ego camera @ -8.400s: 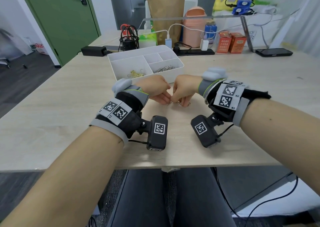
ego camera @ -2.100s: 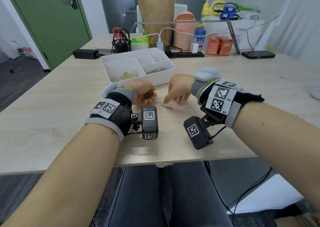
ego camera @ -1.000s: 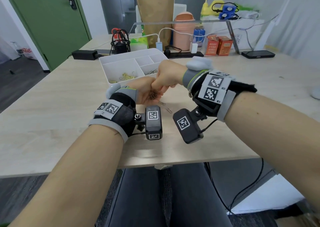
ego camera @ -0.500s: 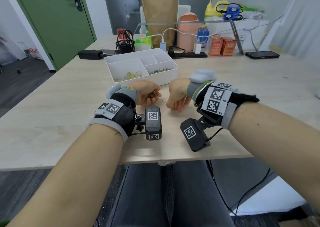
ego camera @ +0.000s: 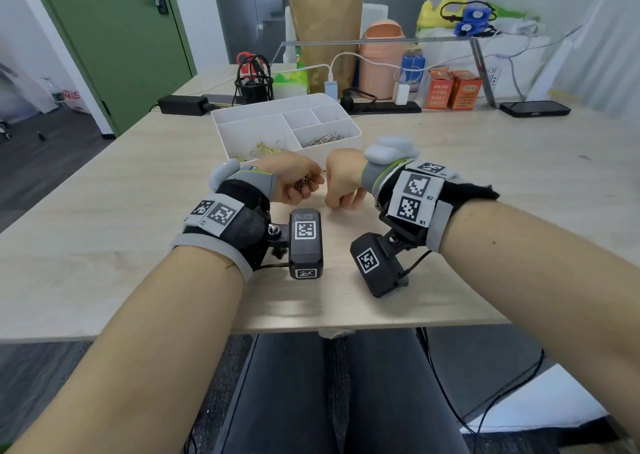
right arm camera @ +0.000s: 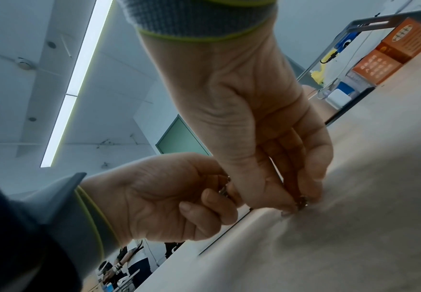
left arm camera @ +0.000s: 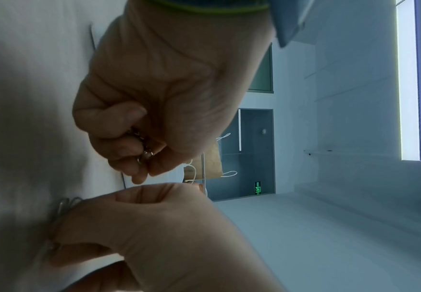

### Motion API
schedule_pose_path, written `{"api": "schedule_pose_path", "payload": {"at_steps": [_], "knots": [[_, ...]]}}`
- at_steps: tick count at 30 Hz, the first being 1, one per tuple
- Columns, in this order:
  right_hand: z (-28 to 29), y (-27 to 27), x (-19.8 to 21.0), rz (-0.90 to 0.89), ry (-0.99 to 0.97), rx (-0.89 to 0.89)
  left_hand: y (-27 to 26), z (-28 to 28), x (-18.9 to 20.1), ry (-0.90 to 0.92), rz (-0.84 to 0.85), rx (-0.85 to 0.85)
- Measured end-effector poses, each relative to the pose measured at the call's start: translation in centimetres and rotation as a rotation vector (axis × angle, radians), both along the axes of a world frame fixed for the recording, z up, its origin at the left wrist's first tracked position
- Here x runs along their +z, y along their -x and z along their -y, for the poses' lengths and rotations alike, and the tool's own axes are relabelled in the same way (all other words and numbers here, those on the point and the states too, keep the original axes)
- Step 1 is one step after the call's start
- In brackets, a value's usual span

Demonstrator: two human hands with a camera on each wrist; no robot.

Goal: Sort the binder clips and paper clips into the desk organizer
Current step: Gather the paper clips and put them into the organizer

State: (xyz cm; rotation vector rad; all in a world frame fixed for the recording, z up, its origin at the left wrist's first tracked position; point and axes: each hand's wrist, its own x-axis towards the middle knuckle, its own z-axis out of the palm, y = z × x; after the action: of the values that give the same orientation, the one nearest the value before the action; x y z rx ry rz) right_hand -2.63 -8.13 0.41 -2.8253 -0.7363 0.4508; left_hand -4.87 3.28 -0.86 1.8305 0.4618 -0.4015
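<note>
On the pale wooden surface (ego camera: 104, 218), the left hand (ego camera: 291, 180) curls palm-up around a small bunch of silver wire paper clips (ego camera: 304, 184). Just right of it, the right hand (ego camera: 343, 180) pinches more silver clips (right arm camera: 301, 203) against the surface. Behind both sits the white plastic compartmented desk organizer (ego camera: 221, 124), holding gold clips (ego camera: 263, 148) left and silver paper clips (ego camera: 322, 139) right.

Both my forearms are bare. Each wrist carries a black strap edged in grey, with white square-coded tags on top; those on my right wrist band (ego camera: 414, 195) read R1 and R2. Beyond each band sits a grey cuff trimmed in lime green. Inboard of each band hangs a black camera block, tagged and cabled. Dark grey trousers.
</note>
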Motion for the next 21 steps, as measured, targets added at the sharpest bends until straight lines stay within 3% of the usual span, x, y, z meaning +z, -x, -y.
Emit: {"api": "schedule_pose_path", "payload": {"at_steps": [11,14,21], "knots": [[0.7,-3.2,-0.8,-0.132,-0.054,0.014,-4.0,0.2,2.4,-0.065,0.290,0.091],[1.5,-4.8,0.0,-0.020,-0.147,-0.004,-5.9,0.5,3.0,-0.167,0.372,0.092],[1.9,-10.4,2.5,0.229,-0.579,-0.254,-9.3,0.4,2.3,-0.527,0.548,0.038]]}}
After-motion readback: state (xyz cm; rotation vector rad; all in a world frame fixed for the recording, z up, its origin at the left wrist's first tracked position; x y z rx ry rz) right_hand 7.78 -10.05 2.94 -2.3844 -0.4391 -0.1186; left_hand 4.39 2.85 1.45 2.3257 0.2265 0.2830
